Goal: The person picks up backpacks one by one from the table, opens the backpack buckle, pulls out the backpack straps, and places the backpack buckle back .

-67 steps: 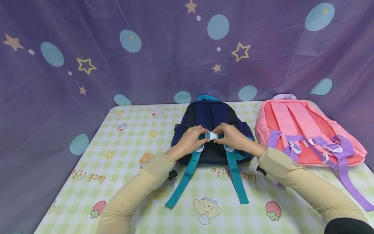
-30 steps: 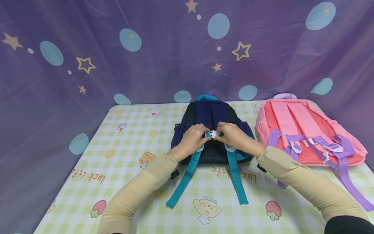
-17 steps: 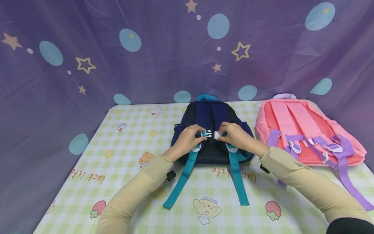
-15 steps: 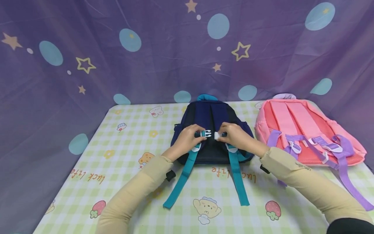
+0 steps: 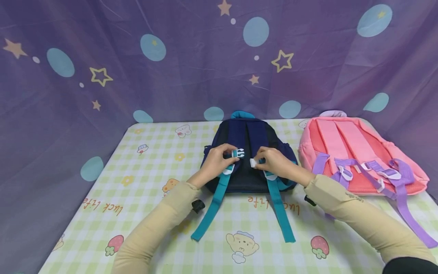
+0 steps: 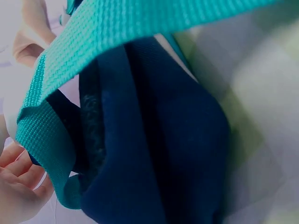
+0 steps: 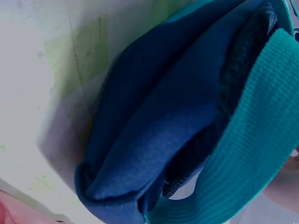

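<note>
A navy backpack [image 5: 239,182] lies on the table, its shoulder-strap side up and its teal handle toward the curtain. My left hand [image 5: 217,160] pinches the pronged half of a white buckle [image 5: 239,153] over the left side of the pack. Between the thumb and fingers of my right hand [image 5: 275,161] is the white socket half of the buckle [image 5: 253,163]. A gap separates the two halves, the pronged one slightly higher in the head view. Teal webbing [image 6: 140,21] crosses the left wrist view, and a teal strap [image 7: 252,140] fills the right side of the right wrist view.
A pink backpack [image 5: 356,152] with purple straps lies to the right, close to the navy one. Two loose teal strap ends [image 5: 210,217] trail toward the front over the checkered tablecloth [image 5: 154,167]. A purple patterned curtain [image 5: 191,83] hangs behind the table.
The white buckle was joined between both hands at first; its halves then came apart. Since then my left hand has shifted up and left, the right hand slightly down.
</note>
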